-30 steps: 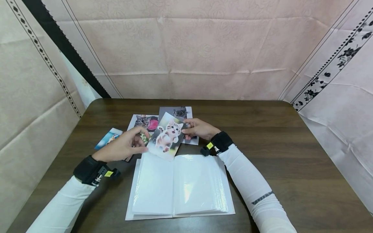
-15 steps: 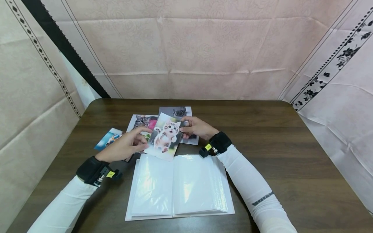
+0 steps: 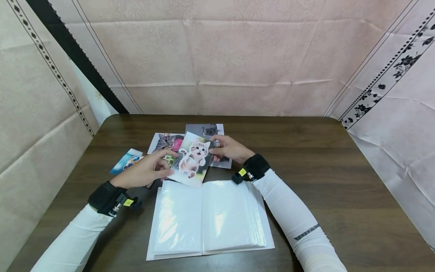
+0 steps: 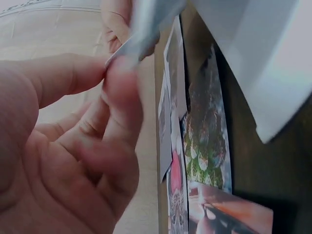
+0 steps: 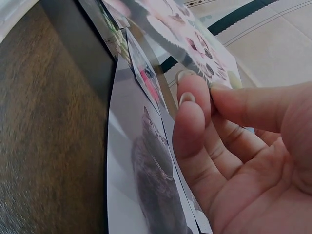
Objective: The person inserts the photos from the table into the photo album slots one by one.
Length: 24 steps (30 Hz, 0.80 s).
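Observation:
A kitten photo [image 3: 193,158] is held up at a slant just beyond the top of an open photo album [image 3: 234,215] with clear sleeves. My left hand [image 3: 149,169] pinches its left edge; in the left wrist view, thumb and fingers [image 4: 122,92] meet on the card's edge. On the opposite edge, my right hand [image 3: 231,149] pinches the same photo between thumb and fingers, as the right wrist view also shows. Both visible album pages look white and glossy, with the photo's bottom corner close over the left page's top edge.
Behind the held photo lie a grey cat photo [image 3: 209,130] and a tabby photo with a pink patch [image 3: 166,141], overlapping other prints. A blue photo [image 3: 124,162] lies left, partly behind my left hand. All are on a brown wooden table [image 3: 323,170].
The held photo has shifted slightly left and turned a little more upright, with both hands moving along with it. The hold on both edges stays the same.

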### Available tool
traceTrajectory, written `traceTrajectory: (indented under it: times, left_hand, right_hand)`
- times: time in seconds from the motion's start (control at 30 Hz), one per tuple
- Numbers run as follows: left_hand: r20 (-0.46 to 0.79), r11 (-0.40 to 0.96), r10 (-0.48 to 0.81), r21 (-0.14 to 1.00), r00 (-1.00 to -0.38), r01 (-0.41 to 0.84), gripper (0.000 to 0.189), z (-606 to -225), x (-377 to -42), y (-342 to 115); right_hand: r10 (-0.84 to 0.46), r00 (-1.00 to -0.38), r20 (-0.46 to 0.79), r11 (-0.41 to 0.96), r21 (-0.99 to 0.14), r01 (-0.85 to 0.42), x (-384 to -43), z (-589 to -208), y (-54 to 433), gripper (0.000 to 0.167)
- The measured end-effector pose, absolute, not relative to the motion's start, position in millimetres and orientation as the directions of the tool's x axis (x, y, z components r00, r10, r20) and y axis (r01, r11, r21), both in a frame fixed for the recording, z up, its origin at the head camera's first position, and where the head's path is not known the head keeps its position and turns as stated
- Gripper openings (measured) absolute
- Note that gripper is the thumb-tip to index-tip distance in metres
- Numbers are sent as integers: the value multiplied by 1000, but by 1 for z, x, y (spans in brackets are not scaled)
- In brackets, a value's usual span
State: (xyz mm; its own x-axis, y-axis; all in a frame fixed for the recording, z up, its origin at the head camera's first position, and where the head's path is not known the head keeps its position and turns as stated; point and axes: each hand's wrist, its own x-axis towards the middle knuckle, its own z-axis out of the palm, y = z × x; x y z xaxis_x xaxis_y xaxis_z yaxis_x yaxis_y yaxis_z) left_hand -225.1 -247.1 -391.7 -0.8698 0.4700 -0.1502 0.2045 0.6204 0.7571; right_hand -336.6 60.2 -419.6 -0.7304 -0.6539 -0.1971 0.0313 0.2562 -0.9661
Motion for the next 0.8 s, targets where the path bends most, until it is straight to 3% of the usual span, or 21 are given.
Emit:
traceTrajectory:
  times: [0.33,0.57,0.8]
  left_hand:
    - [-165,621,479,758,-862,199,52,-395,-227,-248]
    - [-176,609,532,759,-828,230,61,-393,-225,-247]
    - [-243,630,523,755,-817,179,67,-393,-226,-248]
  right_hand:
    - [-679,-708,-195,235,-971,42,-338,-423,60,27]
    - [-703,-679,-210,232,-971,60,-342,-426,60,29]
    - [-720,-663,-204,239,-970,39,-343,-428,58,25]
